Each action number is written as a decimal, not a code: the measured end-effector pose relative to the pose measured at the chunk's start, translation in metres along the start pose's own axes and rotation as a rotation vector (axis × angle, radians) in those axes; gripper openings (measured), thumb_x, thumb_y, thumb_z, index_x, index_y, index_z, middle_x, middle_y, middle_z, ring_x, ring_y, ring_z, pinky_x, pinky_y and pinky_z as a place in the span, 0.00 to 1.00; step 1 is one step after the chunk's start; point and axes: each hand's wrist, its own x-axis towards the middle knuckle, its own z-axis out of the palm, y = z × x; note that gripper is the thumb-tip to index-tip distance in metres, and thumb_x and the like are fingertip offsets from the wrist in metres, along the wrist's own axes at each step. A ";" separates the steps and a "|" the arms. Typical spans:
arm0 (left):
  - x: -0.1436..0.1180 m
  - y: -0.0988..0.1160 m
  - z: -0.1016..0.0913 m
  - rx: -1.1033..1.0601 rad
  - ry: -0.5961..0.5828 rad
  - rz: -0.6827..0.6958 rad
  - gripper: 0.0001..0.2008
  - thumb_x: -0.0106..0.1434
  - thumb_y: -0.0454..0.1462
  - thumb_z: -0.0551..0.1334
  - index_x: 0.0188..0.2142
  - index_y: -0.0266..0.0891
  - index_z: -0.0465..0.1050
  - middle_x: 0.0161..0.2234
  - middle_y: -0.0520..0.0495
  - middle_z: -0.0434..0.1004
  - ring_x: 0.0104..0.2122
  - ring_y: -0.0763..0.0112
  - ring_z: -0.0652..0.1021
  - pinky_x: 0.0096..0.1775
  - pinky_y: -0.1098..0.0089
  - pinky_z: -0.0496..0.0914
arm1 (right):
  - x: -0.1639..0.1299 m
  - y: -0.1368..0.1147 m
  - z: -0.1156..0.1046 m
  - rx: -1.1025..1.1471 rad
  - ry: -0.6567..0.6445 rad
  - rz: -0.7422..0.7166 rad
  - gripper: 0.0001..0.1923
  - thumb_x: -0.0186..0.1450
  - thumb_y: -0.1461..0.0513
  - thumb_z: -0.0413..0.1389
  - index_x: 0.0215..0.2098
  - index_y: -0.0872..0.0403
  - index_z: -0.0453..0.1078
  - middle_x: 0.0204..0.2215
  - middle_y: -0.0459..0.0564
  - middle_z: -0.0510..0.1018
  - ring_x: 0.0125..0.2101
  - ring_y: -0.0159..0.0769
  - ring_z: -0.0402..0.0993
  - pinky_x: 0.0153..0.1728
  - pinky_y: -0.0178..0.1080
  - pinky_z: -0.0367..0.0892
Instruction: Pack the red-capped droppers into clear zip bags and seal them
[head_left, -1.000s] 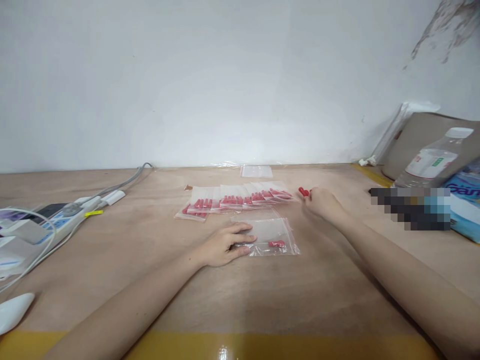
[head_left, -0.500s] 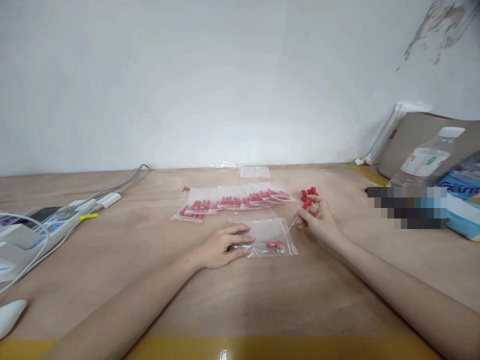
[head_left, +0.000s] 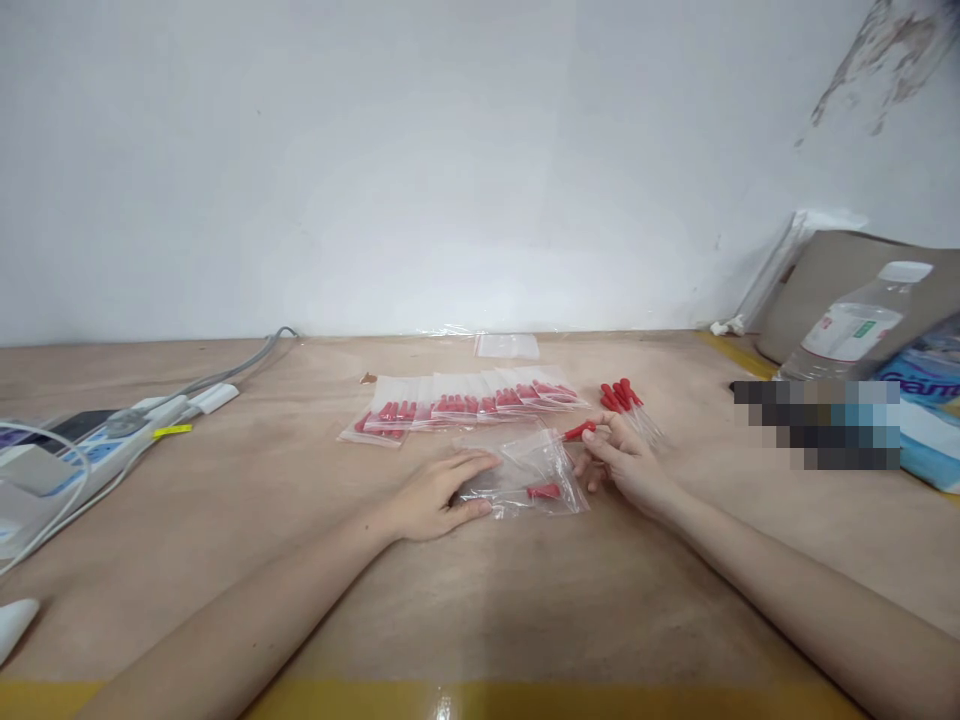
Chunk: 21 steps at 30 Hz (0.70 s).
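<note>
**Right hand brings a red-capped dropper to the mouth of a clear bag**

The right hand (head_left: 622, 462) has its grip pinched together on a small red-capped dropper (head_left: 579, 432), whose red bulb pokes out to the left of the fingertips, right at the open edge of a clear zip bag (head_left: 525, 468). The left hand (head_left: 435, 495) lies on the bag's left end, fingers spread and pressing the plastic to the surface (head_left: 480, 600), thumb along the bag's near edge; it clasps nothing but pins the bag in place. The bag lies crumpled between the two hands, and one red piece (head_left: 543, 491) shows inside it near its lower right corner.

Just behind the right hand a small loose heap of droppers (head_left: 622, 398) lies on the surface, red bulbs pointing away and clear stems toward the hand. Further back, beyond the bag, a row of filled bags (head_left: 465, 404) overlaps from left to right, each showing red pieces. An empty flat bag (head_left: 507, 345) sits near the wall. Far left lie a grey cable (head_left: 232, 370) and a white device (head_left: 90, 445); far right stand a water bottle (head_left: 855, 325) and a brown box (head_left: 832, 285).
</note>
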 end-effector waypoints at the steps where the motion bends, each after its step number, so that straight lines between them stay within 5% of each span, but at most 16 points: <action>1: 0.000 0.000 0.000 -0.005 0.002 -0.003 0.25 0.63 0.44 0.55 0.58 0.43 0.54 0.54 0.44 0.64 0.53 0.62 0.67 0.52 0.61 0.63 | 0.000 -0.002 -0.001 -0.031 -0.022 0.001 0.21 0.53 0.50 0.58 0.35 0.50 0.54 0.26 0.41 0.71 0.20 0.26 0.69 0.15 0.30 0.63; 5: -0.002 -0.001 0.001 -0.011 -0.006 -0.035 0.25 0.63 0.44 0.55 0.58 0.42 0.53 0.55 0.43 0.63 0.53 0.62 0.67 0.52 0.61 0.63 | 0.001 -0.006 -0.007 -0.135 -0.036 0.042 0.20 0.51 0.52 0.61 0.32 0.52 0.58 0.19 0.38 0.67 0.17 0.24 0.64 0.15 0.28 0.59; 13: -0.001 0.000 0.000 -0.005 -0.016 -0.054 0.26 0.63 0.44 0.55 0.59 0.42 0.52 0.56 0.43 0.62 0.53 0.61 0.66 0.52 0.60 0.63 | 0.009 -0.006 -0.036 0.021 0.050 0.096 0.16 0.50 0.58 0.61 0.31 0.52 0.59 0.20 0.40 0.69 0.16 0.23 0.63 0.14 0.27 0.57; 21: 0.000 0.000 0.000 -0.005 -0.004 -0.046 0.26 0.63 0.45 0.55 0.59 0.42 0.53 0.54 0.42 0.63 0.52 0.60 0.67 0.51 0.59 0.63 | -0.001 -0.004 -0.018 -0.113 -0.095 0.119 0.18 0.50 0.55 0.61 0.32 0.53 0.59 0.17 0.37 0.68 0.13 0.23 0.61 0.10 0.26 0.48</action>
